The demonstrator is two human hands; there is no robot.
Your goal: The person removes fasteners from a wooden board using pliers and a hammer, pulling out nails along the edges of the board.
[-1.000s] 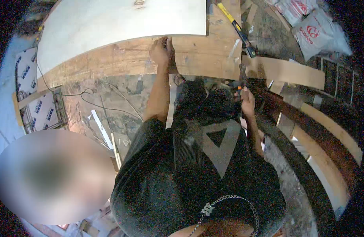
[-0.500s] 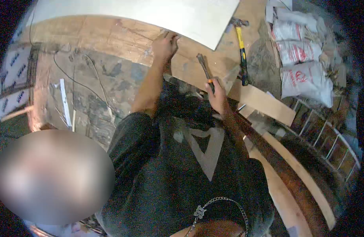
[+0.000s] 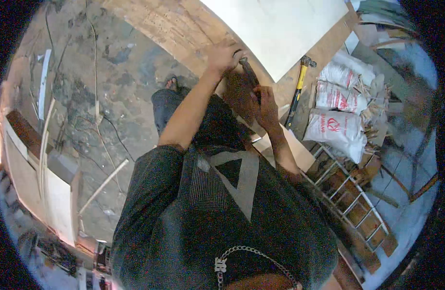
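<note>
My right hand (image 3: 267, 107) is wrapped round the handle of a dark metal hand tool (image 3: 250, 73), whose head points up and left. Close to that head, my left hand (image 3: 226, 57) is closed over the edge of the wooden board (image 3: 169, 24); what its fingers hold, if anything, cannot be made out. A white sheet (image 3: 282, 29) lies on the board just beyond both hands. Right of my right hand, a hammer (image 3: 298, 89) with a yellow and black handle rests near the board's right edge.
White sacks with red print (image 3: 334, 126) stand at the right, beside a metal ladder-like frame (image 3: 350, 198). Thin wood strips (image 3: 104, 186) and cords lie on the floor at left. A pale wooden box (image 3: 60, 203) is at the lower left.
The view has turned, so the board now slants down to the right. My right hand has brought the tool up from the lower right, and its head is now beside my left hand.
</note>
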